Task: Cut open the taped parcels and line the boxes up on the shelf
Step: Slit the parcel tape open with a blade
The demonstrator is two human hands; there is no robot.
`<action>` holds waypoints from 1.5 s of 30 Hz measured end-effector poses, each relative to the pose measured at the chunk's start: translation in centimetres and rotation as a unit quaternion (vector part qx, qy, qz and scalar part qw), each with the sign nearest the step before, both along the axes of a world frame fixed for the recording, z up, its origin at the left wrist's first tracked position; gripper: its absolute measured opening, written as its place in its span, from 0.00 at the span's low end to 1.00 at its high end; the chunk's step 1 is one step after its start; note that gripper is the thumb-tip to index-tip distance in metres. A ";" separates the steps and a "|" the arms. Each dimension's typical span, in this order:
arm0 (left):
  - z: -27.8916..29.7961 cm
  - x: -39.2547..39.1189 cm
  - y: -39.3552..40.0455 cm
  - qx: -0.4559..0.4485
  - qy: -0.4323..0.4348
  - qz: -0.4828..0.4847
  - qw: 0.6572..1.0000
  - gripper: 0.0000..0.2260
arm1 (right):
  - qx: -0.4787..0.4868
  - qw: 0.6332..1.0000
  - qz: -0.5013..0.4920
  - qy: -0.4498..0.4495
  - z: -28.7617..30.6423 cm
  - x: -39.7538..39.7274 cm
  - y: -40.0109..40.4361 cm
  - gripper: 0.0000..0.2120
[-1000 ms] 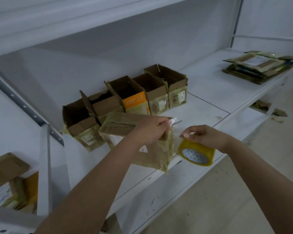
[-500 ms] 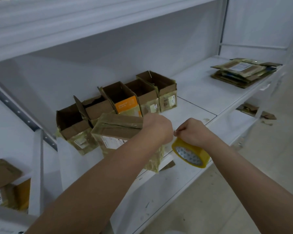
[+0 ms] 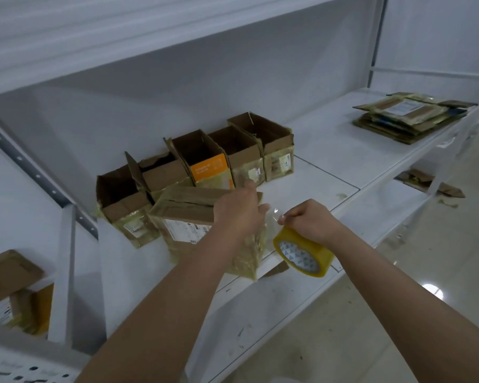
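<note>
- The brown cardboard parcel wrapped in yellowish tape (image 3: 188,225) stands at the front of the white metal shelf (image 3: 329,158), just ahead of the row of five open-topped brown cardboard boxes (image 3: 205,164) lined up along the shelf's back.
- The left hand (image 3: 239,214) rests over the parcel's top right corner, fingers curled down onto it and holding it steady.
- The right hand (image 3: 307,221), just right of the parcel, grips the yellow roll of clear packing tape (image 3: 302,251); its fingertips also pinch a clear strip of tape that runs toward the left hand.
- No blade shows in either hand, so I cannot tell how the cut is being made.
- Judged from this, the step in hand is work on this one parcel's tape, with its top flaps not yet opened, while five boxes are already in line.
- The next move probably calls for freeing the strip, opening the flaps, then sliding the box back to the left end of the row, flush with its neighbours.
- Far right of the parcel, a stack of flattened brown cardboard (image 3: 409,117) lies on the shelf.
</note>
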State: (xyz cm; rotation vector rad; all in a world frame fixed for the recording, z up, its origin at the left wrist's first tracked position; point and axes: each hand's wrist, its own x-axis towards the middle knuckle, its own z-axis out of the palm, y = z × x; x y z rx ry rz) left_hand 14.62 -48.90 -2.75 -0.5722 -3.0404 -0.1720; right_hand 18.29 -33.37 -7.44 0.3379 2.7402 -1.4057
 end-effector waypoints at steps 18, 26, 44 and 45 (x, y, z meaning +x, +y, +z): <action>-0.8 0.3 -0.6 0.037 0.025 -0.045 0.998 0.17 | 0.056 0.997 -0.057 0.004 -0.4 -0.7 2.6 0.10; 2.2 2.0 -7.2 0.011 -0.051 -0.254 0.966 0.25 | 0.011 0.998 -0.024 0.057 1.1 -1.7 1.0 0.09; 1.5 2.3 -9.6 0.418 0.038 0.058 0.906 0.14 | -0.099 0.986 0.085 0.101 5.8 -0.5 -3.0 0.08; 1.7 2.5 -8.7 0.428 0.030 0.055 0.901 0.16 | -0.100 0.986 0.085 0.101 6.0 -0.3 -3.1 0.07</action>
